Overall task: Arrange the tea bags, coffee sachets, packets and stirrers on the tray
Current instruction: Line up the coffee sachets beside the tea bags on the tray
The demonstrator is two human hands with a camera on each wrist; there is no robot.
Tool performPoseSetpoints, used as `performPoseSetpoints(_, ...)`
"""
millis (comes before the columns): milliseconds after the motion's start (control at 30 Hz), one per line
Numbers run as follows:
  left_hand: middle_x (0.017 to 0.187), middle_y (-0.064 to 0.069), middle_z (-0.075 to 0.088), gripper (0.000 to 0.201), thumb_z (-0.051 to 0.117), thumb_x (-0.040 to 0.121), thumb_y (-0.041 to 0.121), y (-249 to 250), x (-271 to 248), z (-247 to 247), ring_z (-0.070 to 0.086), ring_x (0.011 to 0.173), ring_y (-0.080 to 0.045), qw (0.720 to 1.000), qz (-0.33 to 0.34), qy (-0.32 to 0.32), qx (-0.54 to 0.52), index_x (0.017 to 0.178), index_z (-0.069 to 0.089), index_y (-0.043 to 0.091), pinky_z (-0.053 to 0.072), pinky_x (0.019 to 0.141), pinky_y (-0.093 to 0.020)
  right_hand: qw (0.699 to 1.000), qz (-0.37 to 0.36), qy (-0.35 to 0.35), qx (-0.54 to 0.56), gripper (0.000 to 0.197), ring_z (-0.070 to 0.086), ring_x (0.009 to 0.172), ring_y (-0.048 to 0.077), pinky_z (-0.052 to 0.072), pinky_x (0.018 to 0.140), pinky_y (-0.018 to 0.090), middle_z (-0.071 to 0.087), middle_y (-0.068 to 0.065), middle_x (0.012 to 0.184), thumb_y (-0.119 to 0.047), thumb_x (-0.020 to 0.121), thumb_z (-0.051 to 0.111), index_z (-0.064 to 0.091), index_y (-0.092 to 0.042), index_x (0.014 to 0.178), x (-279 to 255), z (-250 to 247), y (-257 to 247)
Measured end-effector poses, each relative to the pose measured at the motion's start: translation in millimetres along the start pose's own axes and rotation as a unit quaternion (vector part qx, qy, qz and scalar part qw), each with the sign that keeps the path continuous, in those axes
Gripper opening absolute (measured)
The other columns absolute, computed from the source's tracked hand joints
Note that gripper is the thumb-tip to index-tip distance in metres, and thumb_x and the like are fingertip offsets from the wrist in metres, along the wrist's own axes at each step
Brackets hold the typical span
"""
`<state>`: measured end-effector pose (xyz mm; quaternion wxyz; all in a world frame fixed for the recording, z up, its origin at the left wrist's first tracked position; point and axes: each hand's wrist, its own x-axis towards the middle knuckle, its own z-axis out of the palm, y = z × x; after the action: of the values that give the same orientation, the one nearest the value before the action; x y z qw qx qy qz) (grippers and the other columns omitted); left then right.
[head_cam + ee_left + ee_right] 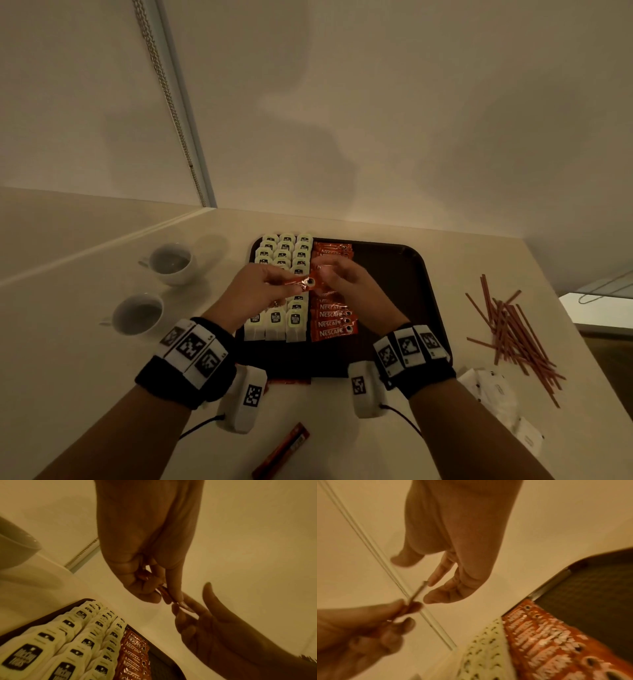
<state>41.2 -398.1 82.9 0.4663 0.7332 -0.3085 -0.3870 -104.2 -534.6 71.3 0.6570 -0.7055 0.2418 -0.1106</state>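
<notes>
Your left hand (255, 291) pinches one orange coffee sachet (303, 283) above the dark tray (407, 274). Your right hand (346, 279) meets its far end with loose fingers, though blur leaves its grip uncertain. Tea bags (284, 270) and sachets (330, 322) fill the tray's left. On the pale counter (85, 377), against a plain wall (376, 102), lie stirrers (513, 339) and two cups (171, 262).

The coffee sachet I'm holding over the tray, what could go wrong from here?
The left hand pinches the coffee sachet at one end only, and the right hand is open beside it, so it may slip. It could fall on the tea bags and upset their rows. The stirrers lie near the table edge.
</notes>
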Motion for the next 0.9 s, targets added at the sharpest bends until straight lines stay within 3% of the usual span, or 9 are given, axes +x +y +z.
performPoseSetpoints(100,0.082,-0.002,0.072,0.024,0.078,0.076,0.018,2.7,-0.2,-1.1,0.063,0.065,-0.008,0.999,0.016,0.031,-0.018,0.099,0.072,0.019,0.05,0.065,-0.027,0.999,-0.042,0.013,0.018,0.015,0.062,0.077,0.013,0.053,0.074,0.027,0.065,0.004,0.089,-0.008,0.091,0.057,0.064,-0.014,0.102,3.5,10.5,-11.3)
performPoseSetpoints(233,0.078,-0.004,0.075,0.02,0.074,0.075,0.003,7.5,-6.6,-9.0,0.07,0.072,-0.014,0.986,0.046,0.089,-0.131,0.089,0.073,0.016,0.055,0.074,-0.024,0.995,-0.031,0.044,0.082,0.019,0.066,0.079,0.013,0.054,0.073,0.023,0.065,0.015,0.101,-0.002,0.09,0.056,0.059,-0.008,0.107,4.0,13.5,-9.3)
performPoseSetpoints(367,0.078,0.002,0.075,0.02,0.077,0.073,0.005,10.9,-8.5,-4.6,0.071,0.074,-0.012,0.983,0.099,0.116,-0.097,0.083,0.073,0.022,0.055,0.072,-0.02,0.993,-0.03,0.044,0.102,0.018,0.067,0.075,0.009,0.054,0.069,0.019,0.066,0.006,0.092,-0.003,0.09,0.057,0.062,-0.008,0.106,3.8,22.2,-13.0)
performPoseSetpoints(467,0.078,0.001,0.074,0.011,0.077,0.075,0.013,12.2,-9.2,-1.8,0.07,0.077,-0.016,0.976,0.125,0.147,-0.105,0.08,0.074,0.022,0.055,0.076,-0.026,0.988,-0.016,0.039,0.15,0.016,0.066,0.076,0.009,0.055,0.071,0.019,0.068,0.003,0.086,-0.003,0.091,0.055,0.063,-0.011,0.102,4.8,26.3,-13.6)
performPoseSetpoints(733,0.072,0.003,0.074,0.013,0.079,0.074,0.016,14.6,-10.2,0.8,0.07,0.07,-0.014,0.968,0.152,0.186,-0.068,0.078,0.073,0.027,0.057,0.073,-0.031,0.967,0.047,0.03,0.248,0.019,0.063,0.074,0.008,0.053,0.069,0.018,0.064,0.004,0.089,-0.006,0.095,0.047,0.061,-0.009,0.108,5.2,34.8,-8.4)
performPoseSetpoints(900,0.074,0.003,0.073,0.012,0.078,0.074,0.02,11.4,-6.1,0.9,0.07,0.071,-0.016,0.967,0.162,0.192,-0.045,0.079,0.072,0.029,0.058,0.074,-0.036,0.949,0.055,0.016,0.309,0.02,0.059,0.067,0.006,0.052,0.065,0.015,0.062,0.003,0.077,-0.003,0.095,0.045,0.062,-0.008,0.107,3.7,40.4,-5.6)
